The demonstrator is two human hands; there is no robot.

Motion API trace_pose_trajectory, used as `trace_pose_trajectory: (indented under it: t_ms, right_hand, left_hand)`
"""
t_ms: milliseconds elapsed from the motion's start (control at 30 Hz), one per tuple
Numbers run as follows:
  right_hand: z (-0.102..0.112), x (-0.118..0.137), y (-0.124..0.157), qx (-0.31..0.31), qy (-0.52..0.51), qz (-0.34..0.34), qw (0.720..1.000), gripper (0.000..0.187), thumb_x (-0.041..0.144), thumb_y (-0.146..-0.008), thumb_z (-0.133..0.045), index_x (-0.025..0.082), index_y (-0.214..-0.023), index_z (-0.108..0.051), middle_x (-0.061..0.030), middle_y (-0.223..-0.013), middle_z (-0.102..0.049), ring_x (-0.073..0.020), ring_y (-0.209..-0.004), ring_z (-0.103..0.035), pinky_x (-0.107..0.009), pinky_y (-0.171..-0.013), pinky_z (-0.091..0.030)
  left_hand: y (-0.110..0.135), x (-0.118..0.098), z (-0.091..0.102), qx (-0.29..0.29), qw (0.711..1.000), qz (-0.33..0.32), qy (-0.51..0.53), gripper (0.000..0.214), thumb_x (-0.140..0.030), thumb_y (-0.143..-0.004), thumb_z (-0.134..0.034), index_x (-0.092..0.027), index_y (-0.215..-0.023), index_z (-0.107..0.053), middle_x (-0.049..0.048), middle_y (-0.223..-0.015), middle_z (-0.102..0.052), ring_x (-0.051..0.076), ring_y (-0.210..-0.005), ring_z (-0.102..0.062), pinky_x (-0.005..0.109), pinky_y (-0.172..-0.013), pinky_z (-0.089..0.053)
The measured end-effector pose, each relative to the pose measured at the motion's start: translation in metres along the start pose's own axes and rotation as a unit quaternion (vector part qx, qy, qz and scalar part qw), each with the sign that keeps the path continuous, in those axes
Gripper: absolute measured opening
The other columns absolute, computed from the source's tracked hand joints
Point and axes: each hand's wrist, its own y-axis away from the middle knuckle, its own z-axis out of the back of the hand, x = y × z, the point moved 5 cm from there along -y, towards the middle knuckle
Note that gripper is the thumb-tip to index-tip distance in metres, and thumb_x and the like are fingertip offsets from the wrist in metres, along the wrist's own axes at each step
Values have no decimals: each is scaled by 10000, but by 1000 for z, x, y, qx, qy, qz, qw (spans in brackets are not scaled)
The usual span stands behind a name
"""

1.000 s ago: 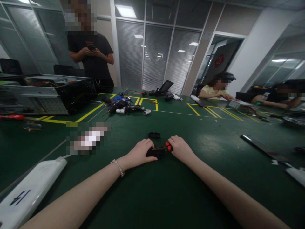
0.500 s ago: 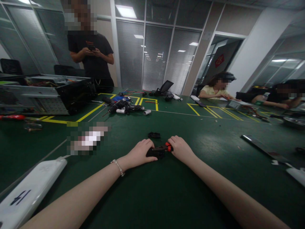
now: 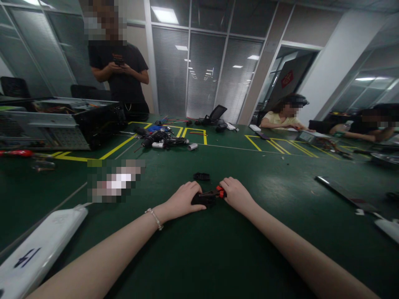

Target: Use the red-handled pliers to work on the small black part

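Observation:
My left hand (image 3: 186, 197) is closed around a small black plastic part (image 3: 204, 201) low over the green table, its thumb along the near side. My right hand (image 3: 236, 194) grips the red handles of pliers (image 3: 213, 193). The dark jaws point left and reach over the black part; whether they bite on it I cannot tell. Just beyond both hands lies another black piece (image 3: 201, 176), apart from them.
A white power bank-like box (image 3: 46, 245) lies near left, marked in pen. An opened computer case (image 3: 62, 124) stands far left. Tools and cables (image 3: 165, 139) are heaped at the back. A dark flat strip (image 3: 339, 191) lies right. Other people (image 3: 120, 68) are around the table.

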Motion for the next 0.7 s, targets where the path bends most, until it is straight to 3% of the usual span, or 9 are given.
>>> trace_pose_trajectory:
  t_ms: [700]
  right_hand:
    - [0,-1,1,-8,-9,-1,1000,261,82,-638,-534,128,-896,-543,-81,-893,-551,-190,-807,-471,-289,-712,-369]
  left_hand:
    - [1,1,1,-6,1000,-5,14,329,-436,-711,-603,-197,-901,-482,27,-947,-505,196,-841,-479,299,-697,-390]
